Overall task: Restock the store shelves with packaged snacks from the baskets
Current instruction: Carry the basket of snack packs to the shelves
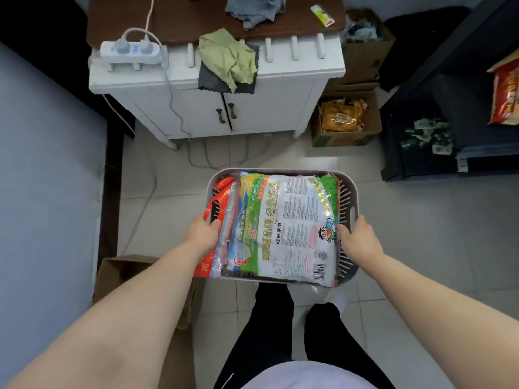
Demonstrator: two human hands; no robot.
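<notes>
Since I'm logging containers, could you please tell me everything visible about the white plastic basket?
The white slotted plastic basket is a rounded rectangle with ribbed side walls and handle cut-outs. It is held above the tiled floor, the left hand and right hand gripping its sides. Packaged snacks fill it, with a large white-and-green snack bag uppermost.

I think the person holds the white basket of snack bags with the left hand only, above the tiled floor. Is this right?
Not quite: both hands hold it. In the head view the left hand grips the left wall of the white basket and the right hand grips its right wall. The rest stands: the snack bags fill it, above the tiled floor.
</notes>
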